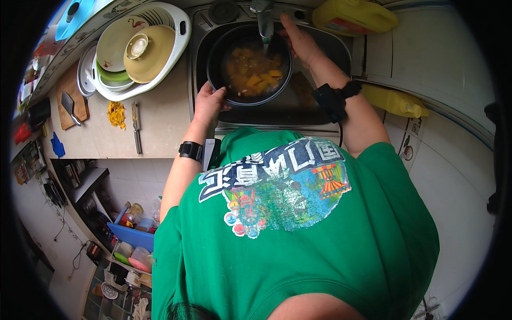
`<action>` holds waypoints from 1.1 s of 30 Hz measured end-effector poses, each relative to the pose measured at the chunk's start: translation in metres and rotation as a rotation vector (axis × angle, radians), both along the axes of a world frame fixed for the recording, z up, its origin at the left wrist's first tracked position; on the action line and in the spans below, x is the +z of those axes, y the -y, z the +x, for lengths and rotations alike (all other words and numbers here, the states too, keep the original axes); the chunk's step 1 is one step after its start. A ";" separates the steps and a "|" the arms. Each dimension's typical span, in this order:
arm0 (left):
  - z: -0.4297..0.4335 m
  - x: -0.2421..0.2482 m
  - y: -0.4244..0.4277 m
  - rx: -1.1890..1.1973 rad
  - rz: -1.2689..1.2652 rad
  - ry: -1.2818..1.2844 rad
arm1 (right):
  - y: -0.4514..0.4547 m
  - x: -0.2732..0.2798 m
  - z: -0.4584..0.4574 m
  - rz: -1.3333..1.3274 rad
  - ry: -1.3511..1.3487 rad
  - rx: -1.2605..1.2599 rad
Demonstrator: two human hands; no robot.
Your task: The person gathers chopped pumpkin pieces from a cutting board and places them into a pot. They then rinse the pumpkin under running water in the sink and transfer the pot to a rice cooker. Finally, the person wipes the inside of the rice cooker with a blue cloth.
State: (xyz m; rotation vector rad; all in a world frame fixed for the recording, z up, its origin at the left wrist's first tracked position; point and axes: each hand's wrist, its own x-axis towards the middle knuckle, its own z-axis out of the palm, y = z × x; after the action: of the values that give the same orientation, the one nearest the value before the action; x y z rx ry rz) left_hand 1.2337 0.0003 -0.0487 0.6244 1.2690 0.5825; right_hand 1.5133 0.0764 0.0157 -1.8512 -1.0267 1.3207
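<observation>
A dark round pot (218, 52) is in the sink under the faucet (265, 24). Orange-yellow chunks (256, 82), which look like cut pumpkin, lie in water inside it, with a few small pale pieces near the rim. A thin stream appears to run from the spout. My left hand (210, 100) grips the pot's near-left rim, thumb on top. At the far right rim is my right hand (302, 44), one digit stretched up beside the faucet. Its other fingers are partly hidden at the pot's edge, so their grip is unclear.
Left of the sink, a white dish basin (182, 44) holds bowls and a tan lid (154, 52). On the counter lie orange peelings (116, 115), a peeler-like tool (137, 128), and a knife (69, 108) on a cutting board (82, 106). Yellow jugs (356, 16) stand to the right.
</observation>
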 end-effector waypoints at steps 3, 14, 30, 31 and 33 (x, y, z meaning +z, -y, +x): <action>0.002 0.022 -0.006 0.019 0.011 -0.060 | -0.003 -0.012 0.007 -0.032 0.005 -0.010; 0.002 0.032 -0.007 0.083 -0.035 -0.050 | -0.029 -0.024 0.009 -0.156 0.011 0.069; 0.004 0.004 0.002 0.095 -0.098 0.050 | -0.049 -0.021 -0.001 -0.147 0.088 0.152; 0.004 0.006 0.001 0.095 -0.095 0.047 | -0.050 -0.023 0.001 -0.177 0.095 0.153; 0.003 0.008 0.001 0.099 -0.087 0.046 | -0.053 -0.026 0.002 -0.236 0.108 0.155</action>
State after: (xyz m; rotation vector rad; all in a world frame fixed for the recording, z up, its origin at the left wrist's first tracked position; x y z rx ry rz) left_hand 1.2371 -0.0003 -0.0407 0.4756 1.2799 0.6163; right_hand 1.5157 0.1294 -0.0107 -2.0719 -1.1305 1.5011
